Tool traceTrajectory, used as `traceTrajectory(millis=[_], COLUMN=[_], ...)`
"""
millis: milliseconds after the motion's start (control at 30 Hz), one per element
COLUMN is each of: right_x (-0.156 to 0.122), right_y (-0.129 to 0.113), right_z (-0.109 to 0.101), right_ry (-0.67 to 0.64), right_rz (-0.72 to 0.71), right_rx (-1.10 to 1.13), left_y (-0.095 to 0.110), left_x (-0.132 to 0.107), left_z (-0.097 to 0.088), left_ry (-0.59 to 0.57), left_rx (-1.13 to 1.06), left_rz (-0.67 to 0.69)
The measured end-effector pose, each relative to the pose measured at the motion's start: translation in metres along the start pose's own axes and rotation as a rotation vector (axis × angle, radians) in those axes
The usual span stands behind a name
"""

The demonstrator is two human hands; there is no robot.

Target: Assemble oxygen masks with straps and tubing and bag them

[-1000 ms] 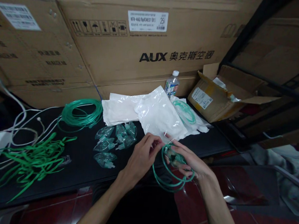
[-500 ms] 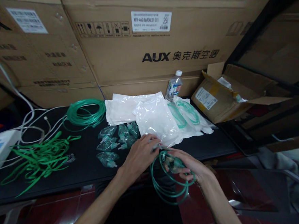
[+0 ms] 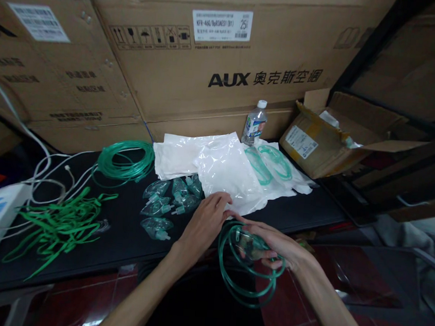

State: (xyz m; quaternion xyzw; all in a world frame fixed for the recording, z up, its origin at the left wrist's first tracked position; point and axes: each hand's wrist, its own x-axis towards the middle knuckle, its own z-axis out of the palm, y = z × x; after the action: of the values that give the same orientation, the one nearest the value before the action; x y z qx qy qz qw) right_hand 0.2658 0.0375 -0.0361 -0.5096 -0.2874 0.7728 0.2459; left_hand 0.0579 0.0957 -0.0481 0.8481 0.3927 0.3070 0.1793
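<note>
Several cartons (image 3: 166, 87) behind black table (image 3: 123, 236); right fingers (image 3: 259, 230) curled round mask (image 3: 251, 246); left fingers' (image 3: 216, 202) pinch unclear.

Flat, shiny white packets (image 3: 228, 168) blocking my left hand (image 3: 206, 219) ahead, translucent green masks (image 3: 156, 207) left of them, open black tabletop (image 3: 303, 209) right of them.

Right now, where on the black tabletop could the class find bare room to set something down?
Two patches of tabletop: between the green straps and the clear masks; and between the white packets and the right hand. The left end is crowded with straps, white cables and a white box.
</note>
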Motion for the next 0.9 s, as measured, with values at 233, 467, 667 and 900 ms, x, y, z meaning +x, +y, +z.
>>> traceTrajectory(millis=[233, 467, 667, 900], right_x=[-0.001, 0.013, 0.012, 0.020], right_y=[-0.003, -0.010, -0.007, -0.013], right_z=[-0.013, -0.016, -0.013, -0.021], right_ry=[-0.144, -0.170, -0.124, -0.102], right_rz=[-0.007, -0.094, -0.130, -0.276], right_rx=[0.084, 0.215, 0.289, 0.471], left_y=[-0.018, -0.012, -0.002, -0.015], left_x=[-0.006, -0.002, 0.000, -0.021], left_z=[0.005, 0.001, 0.002, 0.005], left_ry=[-0.084, -0.089, -0.002, -0.046], left_rx=[0.060, 0.107, 0.163, 0.150], left_rz=[-0.031, -0.078, -0.134, 0.052])
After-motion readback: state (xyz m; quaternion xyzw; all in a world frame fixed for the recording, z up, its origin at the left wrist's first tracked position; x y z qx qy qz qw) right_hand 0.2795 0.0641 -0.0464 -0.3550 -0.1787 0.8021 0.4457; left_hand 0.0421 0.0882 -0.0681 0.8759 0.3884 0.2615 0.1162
